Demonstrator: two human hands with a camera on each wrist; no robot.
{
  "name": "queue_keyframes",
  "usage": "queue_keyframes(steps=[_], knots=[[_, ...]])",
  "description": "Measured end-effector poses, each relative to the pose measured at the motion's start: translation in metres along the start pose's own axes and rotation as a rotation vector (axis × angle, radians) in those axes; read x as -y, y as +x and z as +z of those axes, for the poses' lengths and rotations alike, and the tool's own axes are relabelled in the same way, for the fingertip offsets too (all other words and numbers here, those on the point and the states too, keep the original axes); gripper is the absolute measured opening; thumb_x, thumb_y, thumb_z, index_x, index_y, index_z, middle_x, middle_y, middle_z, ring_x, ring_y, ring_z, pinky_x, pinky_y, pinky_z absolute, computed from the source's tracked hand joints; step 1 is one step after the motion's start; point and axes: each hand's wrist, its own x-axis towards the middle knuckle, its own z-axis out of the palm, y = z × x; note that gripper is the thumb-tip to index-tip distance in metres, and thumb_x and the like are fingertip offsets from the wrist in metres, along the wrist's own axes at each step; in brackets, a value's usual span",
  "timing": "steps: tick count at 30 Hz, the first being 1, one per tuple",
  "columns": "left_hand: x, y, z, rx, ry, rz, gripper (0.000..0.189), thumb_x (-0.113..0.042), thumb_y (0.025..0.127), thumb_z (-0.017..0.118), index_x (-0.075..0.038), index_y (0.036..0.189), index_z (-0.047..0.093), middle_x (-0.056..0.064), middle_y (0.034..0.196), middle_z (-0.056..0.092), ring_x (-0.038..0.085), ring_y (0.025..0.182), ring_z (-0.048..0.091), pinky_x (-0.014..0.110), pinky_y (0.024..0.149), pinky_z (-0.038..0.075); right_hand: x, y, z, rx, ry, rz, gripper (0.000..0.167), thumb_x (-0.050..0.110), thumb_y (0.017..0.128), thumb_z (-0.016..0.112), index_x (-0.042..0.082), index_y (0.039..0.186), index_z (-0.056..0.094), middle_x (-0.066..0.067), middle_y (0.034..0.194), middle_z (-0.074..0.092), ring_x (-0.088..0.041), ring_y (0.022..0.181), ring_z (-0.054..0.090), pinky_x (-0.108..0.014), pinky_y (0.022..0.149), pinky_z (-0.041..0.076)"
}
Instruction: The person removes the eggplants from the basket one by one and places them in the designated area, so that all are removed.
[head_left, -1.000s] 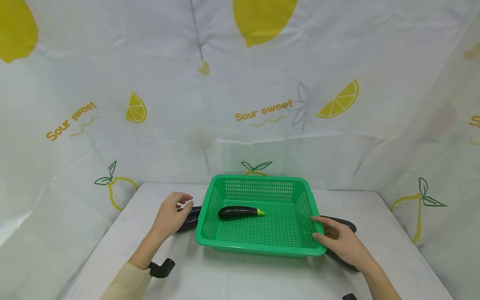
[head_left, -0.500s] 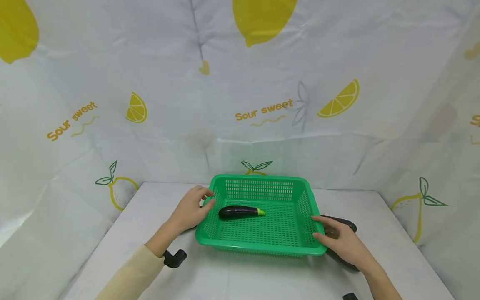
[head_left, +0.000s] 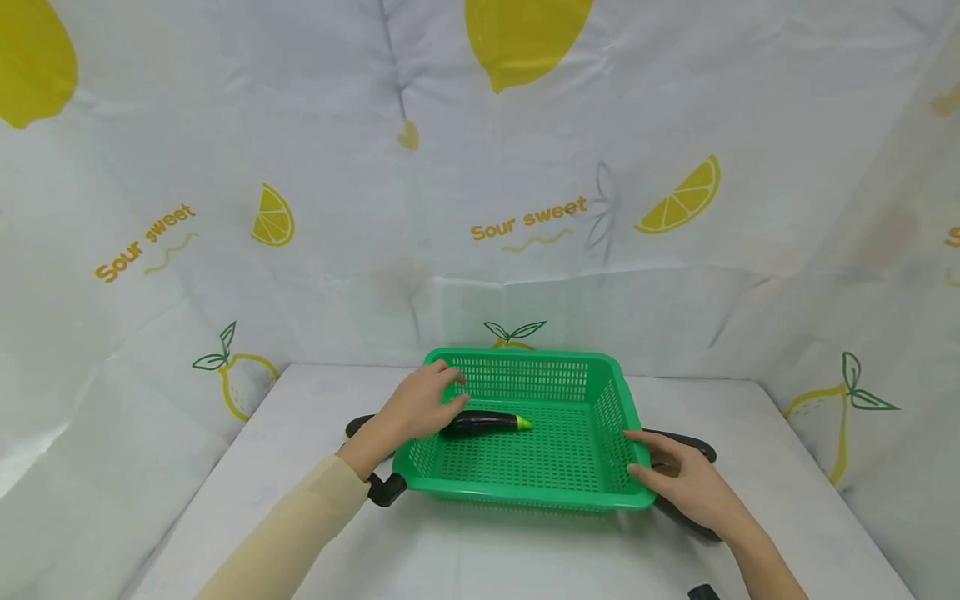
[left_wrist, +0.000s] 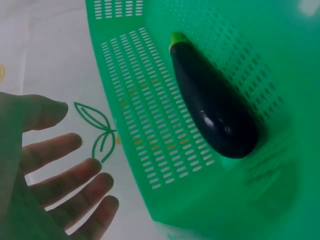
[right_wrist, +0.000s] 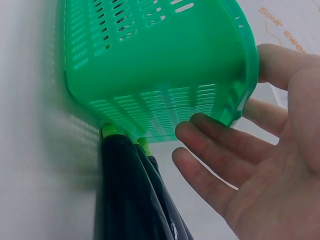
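A green plastic basket with slotted walls stands in the middle of the table. One dark eggplant with a green stem end lies inside on its floor. My left hand is over the basket's left side, fingers spread and holding nothing, and it hides the eggplant's left end in the head view. At the right side, my right hand holds the basket's rim, thumb and index finger at the edge. The other fingers of that hand extend below the rim along the outer wall in the right wrist view.
More eggplants lie on the table right of the basket, under and beside the right hand. Another dark eggplant shows left of the basket, partly behind the left arm. White lemon-print sheeting rises behind the table.
My left hand has moved right from beside the basket to over its left side, above the eggplant's end. My right hand, the basket and the eggplant inside have stayed in place.
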Motion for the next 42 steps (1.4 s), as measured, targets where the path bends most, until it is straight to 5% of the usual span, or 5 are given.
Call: queue_keyframes(steps=[14, 21, 27, 34, 42], knots=[[-0.010, 0.048, 0.025, 0.224, 0.231, -0.020, 0.037, -0.038, 0.104, 0.057, -0.016, 0.133, 0.062, 0.009, 0.128, 0.057, 0.029, 0.112, 0.056, 0.046, 0.090, 0.049, -0.002, -0.001, -0.002, -0.003, 0.004, 0.013, 0.051, 0.026, 0.097, 0.071, 0.004, 0.142, 0.057, -0.019, 0.134, 0.062, -0.020, 0.104, 0.067, -0.031, 0.086, 0.054], [-0.008, 0.062, 0.040, 0.267, 0.310, -0.030, 0.041, -0.041, 0.104, 0.057, -0.018, 0.137, 0.060, 0.010, 0.137, 0.055, 0.031, 0.122, 0.054, 0.047, 0.098, 0.047, -0.002, -0.001, 0.000, 0.008, 0.020, 0.009, 0.052, 0.026, 0.097, 0.071, 0.004, 0.142, 0.057, -0.018, 0.134, 0.062, -0.017, 0.104, 0.067, -0.031, 0.087, 0.054], [0.004, 0.060, 0.059, 0.355, 0.292, -0.106, 0.052, -0.048, 0.101, 0.058, -0.021, 0.146, 0.053, 0.015, 0.157, 0.039, 0.038, 0.145, 0.037, 0.055, 0.113, 0.034, -0.002, -0.001, 0.000, 0.004, 0.022, 0.007, 0.051, 0.026, 0.097, 0.071, 0.003, 0.141, 0.057, -0.018, 0.134, 0.062, -0.017, 0.103, 0.067, -0.030, 0.086, 0.054], [0.010, 0.054, 0.067, 0.447, 0.276, -0.168, 0.065, -0.050, 0.091, 0.074, -0.025, 0.146, 0.050, 0.017, 0.158, 0.034, 0.040, 0.145, 0.034, 0.058, 0.110, 0.036, -0.001, 0.001, 0.001, -0.001, 0.010, 0.024, 0.052, 0.027, 0.096, 0.072, 0.004, 0.141, 0.058, -0.018, 0.133, 0.062, -0.025, 0.105, 0.067, -0.031, 0.086, 0.054], [0.008, 0.053, 0.068, 0.543, 0.281, -0.179, 0.045, -0.036, 0.094, 0.074, -0.027, 0.132, 0.053, 0.008, 0.128, 0.054, 0.029, 0.119, 0.055, 0.046, 0.093, 0.050, -0.002, 0.000, 0.000, 0.000, 0.016, 0.022, 0.051, 0.026, 0.097, 0.072, 0.004, 0.141, 0.058, -0.017, 0.132, 0.063, -0.023, 0.104, 0.067, -0.031, 0.086, 0.054]])
